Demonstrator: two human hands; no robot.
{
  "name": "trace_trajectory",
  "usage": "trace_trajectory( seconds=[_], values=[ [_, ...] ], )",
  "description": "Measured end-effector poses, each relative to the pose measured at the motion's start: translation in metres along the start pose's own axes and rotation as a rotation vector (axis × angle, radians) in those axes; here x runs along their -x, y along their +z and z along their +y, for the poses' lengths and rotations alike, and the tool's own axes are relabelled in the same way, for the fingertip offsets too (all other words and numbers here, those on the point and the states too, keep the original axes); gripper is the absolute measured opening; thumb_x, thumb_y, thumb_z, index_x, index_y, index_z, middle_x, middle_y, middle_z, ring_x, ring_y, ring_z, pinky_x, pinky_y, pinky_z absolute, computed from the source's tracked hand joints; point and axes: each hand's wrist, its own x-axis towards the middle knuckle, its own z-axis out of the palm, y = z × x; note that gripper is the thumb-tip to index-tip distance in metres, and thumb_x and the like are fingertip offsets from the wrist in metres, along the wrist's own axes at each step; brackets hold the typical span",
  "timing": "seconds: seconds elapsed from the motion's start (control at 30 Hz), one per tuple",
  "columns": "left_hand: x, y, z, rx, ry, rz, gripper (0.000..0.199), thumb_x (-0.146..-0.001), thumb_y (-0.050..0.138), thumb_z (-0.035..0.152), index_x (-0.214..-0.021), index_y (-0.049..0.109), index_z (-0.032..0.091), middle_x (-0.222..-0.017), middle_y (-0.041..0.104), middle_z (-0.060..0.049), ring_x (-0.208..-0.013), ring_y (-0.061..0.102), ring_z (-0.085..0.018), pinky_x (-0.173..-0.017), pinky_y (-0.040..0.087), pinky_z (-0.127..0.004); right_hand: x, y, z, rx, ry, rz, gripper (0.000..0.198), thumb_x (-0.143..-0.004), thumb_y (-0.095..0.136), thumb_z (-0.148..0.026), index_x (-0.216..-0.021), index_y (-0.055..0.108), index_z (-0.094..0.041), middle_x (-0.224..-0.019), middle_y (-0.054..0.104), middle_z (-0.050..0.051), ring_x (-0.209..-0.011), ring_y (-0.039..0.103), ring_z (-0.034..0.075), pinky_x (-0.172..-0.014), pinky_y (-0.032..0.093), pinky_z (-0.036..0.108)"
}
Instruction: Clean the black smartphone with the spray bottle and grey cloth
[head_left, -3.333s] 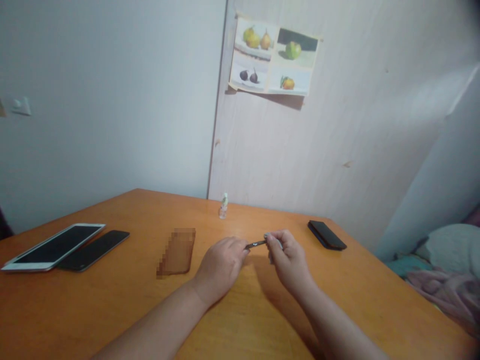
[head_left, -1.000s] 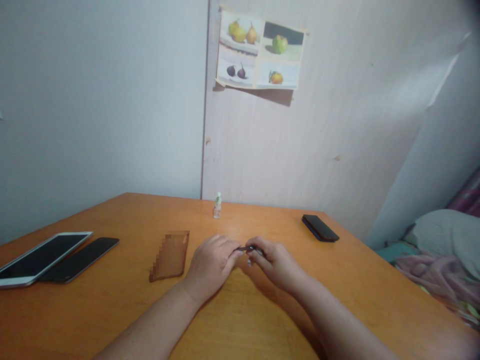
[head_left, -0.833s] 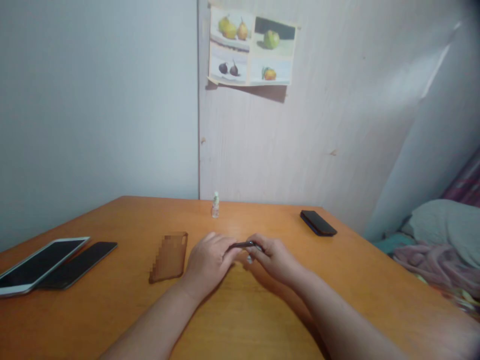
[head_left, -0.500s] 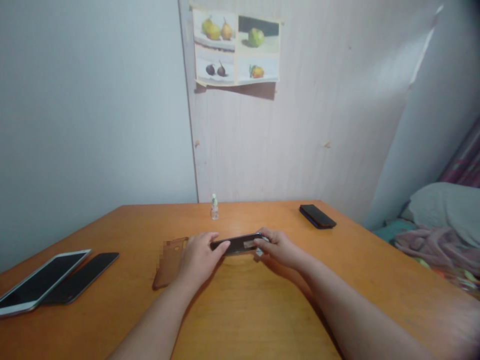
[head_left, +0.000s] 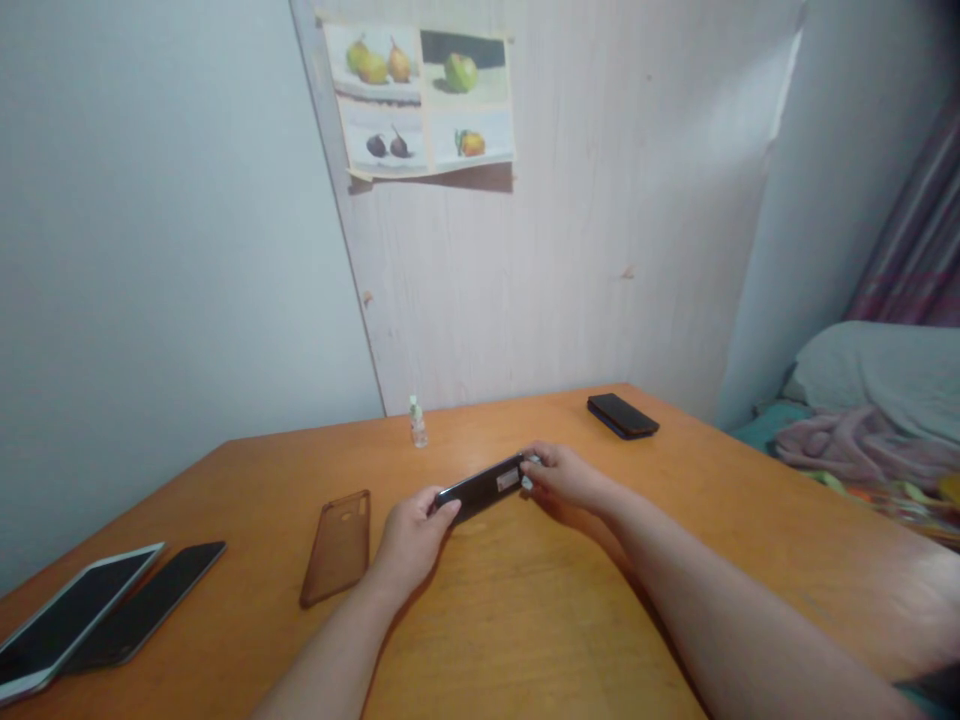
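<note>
A dark smartphone (head_left: 480, 490) is held sideways and tilted just over the table, its right end higher than its left. My left hand (head_left: 416, 535) is closed on its left end, thumb along the near edge. At the other end my right hand (head_left: 566, 480) grips the phone, with a small whitish piece (head_left: 529, 474), perhaps a cloth or tissue, showing by the fingers. A pale rectangular patch, a label or a reflection, shows on the phone's face. Left of my left hand lies a brown translucent phone case (head_left: 337, 550), flat on the table.
On the wooden table (head_left: 525, 620), a white-framed device (head_left: 75, 610) overlaps a dark phone (head_left: 154, 605) at the left. A small clear bottle (head_left: 418, 424) stands at the back, and a dark wallet-like case (head_left: 622, 415) lies back right. Bedding (head_left: 847, 440) is beyond the right edge.
The phone has tilted more, its left end lower and its face turned more into view. My left hand has shifted away from the phone case. The whole view has tilted and shifted slightly.
</note>
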Motion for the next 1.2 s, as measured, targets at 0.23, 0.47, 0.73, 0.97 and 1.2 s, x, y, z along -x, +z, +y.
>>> trace_trajectory(
  seconds=[0.23, 0.47, 0.73, 0.97, 1.2],
  values=[
    [0.004, 0.002, 0.008, -0.072, 0.040, 0.004, 0.031, -0.084, 0.058, 0.046, -0.087, 0.070, 0.017, -0.078, 0.069, -0.001, -0.075, 0.062, -0.019, -0.067, 0.044, -0.025, -0.007, -0.010, -0.007, 0.035, -0.070, 0.239, 0.014, -0.084, 0.058, -0.031, -0.082, 0.057, -0.017, -0.058, 0.057, -0.004, -0.050, 0.052, 0.010, -0.052, 0.040, 0.023],
    [0.008, 0.006, 0.016, -0.111, 0.067, -0.009, 0.030, -0.087, 0.055, 0.044, -0.088, 0.069, 0.018, -0.078, 0.069, -0.001, -0.074, 0.061, -0.019, -0.066, 0.043, -0.025, 0.004, 0.010, -0.025, -0.008, -0.113, 0.164, 0.029, -0.083, 0.056, -0.045, -0.074, 0.059, -0.018, -0.060, 0.057, -0.003, -0.050, 0.046, 0.010, -0.049, 0.037, 0.023],
    [0.013, 0.007, 0.025, -0.121, 0.105, -0.038, 0.028, -0.089, 0.054, 0.041, -0.088, 0.069, 0.018, -0.077, 0.068, 0.000, -0.075, 0.062, -0.019, -0.067, 0.043, -0.025, -0.001, 0.005, -0.009, 0.164, -0.125, 0.309, 0.011, -0.082, 0.055, -0.028, -0.075, 0.059, -0.019, -0.066, 0.059, -0.002, -0.065, 0.053, 0.015, -0.062, 0.039, 0.026],
    [0.014, 0.008, 0.029, -0.141, 0.124, -0.040, 0.026, -0.090, 0.053, 0.039, -0.085, 0.068, 0.018, -0.075, 0.067, -0.001, -0.071, 0.059, -0.018, -0.064, 0.040, -0.024, 0.018, 0.027, -0.032, 0.354, -0.280, 0.125, 0.020, -0.090, 0.056, -0.031, -0.079, 0.068, -0.020, -0.075, 0.068, 0.002, -0.071, 0.059, 0.016, -0.068, 0.042, 0.027],
    [0.012, 0.007, 0.026, -0.112, 0.108, -0.043, 0.026, -0.089, 0.054, 0.039, -0.088, 0.069, 0.017, -0.077, 0.067, -0.001, -0.074, 0.060, -0.018, -0.066, 0.041, -0.023, 0.012, 0.024, -0.020, 0.468, -0.180, 0.189, 0.019, -0.092, 0.052, -0.024, -0.101, 0.068, -0.019, -0.088, 0.072, 0.005, -0.080, 0.063, 0.017, -0.072, 0.045, 0.026]
  ],
)
